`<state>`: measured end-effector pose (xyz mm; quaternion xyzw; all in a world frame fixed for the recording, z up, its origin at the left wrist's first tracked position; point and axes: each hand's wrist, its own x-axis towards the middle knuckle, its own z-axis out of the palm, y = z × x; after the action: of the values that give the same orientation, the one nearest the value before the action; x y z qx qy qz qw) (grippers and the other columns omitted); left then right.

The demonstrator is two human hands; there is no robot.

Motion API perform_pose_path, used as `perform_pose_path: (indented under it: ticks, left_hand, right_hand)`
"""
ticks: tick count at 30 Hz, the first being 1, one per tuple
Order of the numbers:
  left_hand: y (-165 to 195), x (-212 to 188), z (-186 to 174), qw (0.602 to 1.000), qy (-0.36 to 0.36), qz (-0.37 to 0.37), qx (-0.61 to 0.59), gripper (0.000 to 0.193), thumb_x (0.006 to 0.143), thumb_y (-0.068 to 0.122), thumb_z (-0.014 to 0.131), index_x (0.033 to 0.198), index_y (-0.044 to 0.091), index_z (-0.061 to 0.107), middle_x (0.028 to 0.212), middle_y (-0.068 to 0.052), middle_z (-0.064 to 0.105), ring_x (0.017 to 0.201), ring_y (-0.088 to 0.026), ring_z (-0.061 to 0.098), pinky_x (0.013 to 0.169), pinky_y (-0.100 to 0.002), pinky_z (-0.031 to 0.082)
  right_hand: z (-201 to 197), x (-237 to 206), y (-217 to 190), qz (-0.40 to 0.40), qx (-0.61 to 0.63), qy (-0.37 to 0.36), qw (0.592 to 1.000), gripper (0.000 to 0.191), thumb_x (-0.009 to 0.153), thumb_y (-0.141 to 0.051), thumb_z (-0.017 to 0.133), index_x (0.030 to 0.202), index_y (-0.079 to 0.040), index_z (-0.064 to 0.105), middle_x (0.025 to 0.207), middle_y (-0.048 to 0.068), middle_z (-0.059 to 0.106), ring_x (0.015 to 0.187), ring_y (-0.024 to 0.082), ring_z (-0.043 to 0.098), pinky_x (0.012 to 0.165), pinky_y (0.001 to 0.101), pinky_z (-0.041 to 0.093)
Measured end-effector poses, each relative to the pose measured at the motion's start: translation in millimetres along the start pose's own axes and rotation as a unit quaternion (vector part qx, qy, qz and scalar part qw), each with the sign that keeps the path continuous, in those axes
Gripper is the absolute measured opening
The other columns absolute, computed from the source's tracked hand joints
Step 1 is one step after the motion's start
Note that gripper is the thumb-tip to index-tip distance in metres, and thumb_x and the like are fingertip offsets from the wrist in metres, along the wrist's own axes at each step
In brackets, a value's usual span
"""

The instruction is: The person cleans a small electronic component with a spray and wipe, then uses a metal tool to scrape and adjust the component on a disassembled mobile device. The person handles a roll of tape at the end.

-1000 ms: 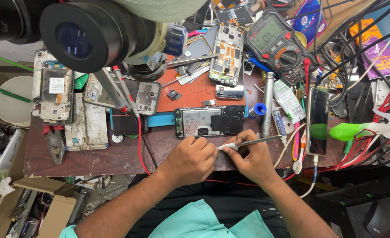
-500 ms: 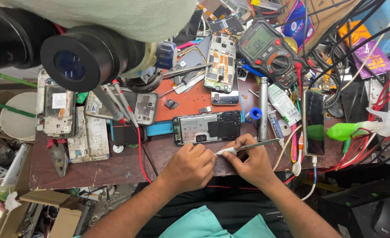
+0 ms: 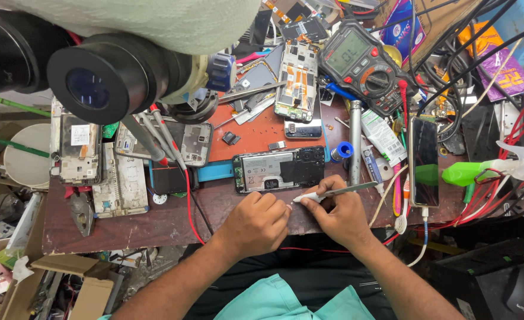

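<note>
Both hands meet at the bench's near edge: the right hand (image 3: 340, 214) pinches tweezers (image 3: 333, 192), and the left hand (image 3: 256, 224) closes its fingertips around their white tip, though what it grips there is too small to tell. Thin, stiff and light, the tweezers look best held mid-shank, as now. Just beyond the knuckles lies the opened phone (image 3: 280, 169), likely fragile with its insides bare; it seems safest taken by its edges. Farther off, a multimeter (image 3: 366, 62).
</note>
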<state>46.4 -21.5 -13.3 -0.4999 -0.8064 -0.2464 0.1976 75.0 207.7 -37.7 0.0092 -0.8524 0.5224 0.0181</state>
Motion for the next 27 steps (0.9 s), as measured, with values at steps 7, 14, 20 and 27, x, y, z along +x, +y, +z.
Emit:
perform_pose_path:
  ticks: [7,14,20,27]
  left_hand:
    - [1,1,-1,1.0,0.0,0.0,0.008,0.023,0.079,0.016,0.071,0.093,-0.002,0.073,0.079,-0.004,0.056,0.075,-0.02,0.054,0.063,-0.035,0.041]
    - [2,3,-3,1.0,-0.012,-0.01,0.014,0.025,0.078,0.016,0.071,0.096,-0.001,0.074,0.081,-0.004,0.057,0.077,-0.02,0.055,0.065,-0.035,0.042]
    - [1,1,0,1.0,-0.007,-0.007,0.016,0.021,0.08,0.016,0.072,0.094,-0.001,0.074,0.079,-0.003,0.056,0.076,-0.02,0.055,0.064,-0.035,0.041]
    - [-1,-3,1,1.0,0.029,-0.007,-0.003,0.016,0.081,0.013,0.07,0.089,-0.001,0.071,0.078,-0.004,0.055,0.074,-0.021,0.054,0.065,-0.036,0.041]
  right_hand:
    - [-1,0,-2,-0.041,0.059,-0.033,0.997,0.031,0.088,-0.008,0.077,0.094,-0.006,0.046,0.086,0.007,0.078,0.066,0.002,0.066,0.053,0.0198,0.053]
    - [-2,0,-7,-0.022,0.01,-0.032,0.999,0.032,0.085,-0.008,0.079,0.092,-0.006,0.048,0.082,0.007,0.078,0.059,0.004,0.064,0.048,0.0212,0.049]
    - [-3,-2,0,-0.014,0.031,-0.023,0.999,0.033,0.087,-0.007,0.077,0.096,-0.006,0.045,0.083,0.008,0.078,0.062,0.004,0.066,0.05,0.021,0.051]
    - [-2,-3,7,-0.034,0.068,-0.021,0.997,0.034,0.089,-0.005,0.076,0.099,-0.006,0.043,0.088,0.009,0.077,0.068,0.004,0.065,0.054,0.0208,0.053]
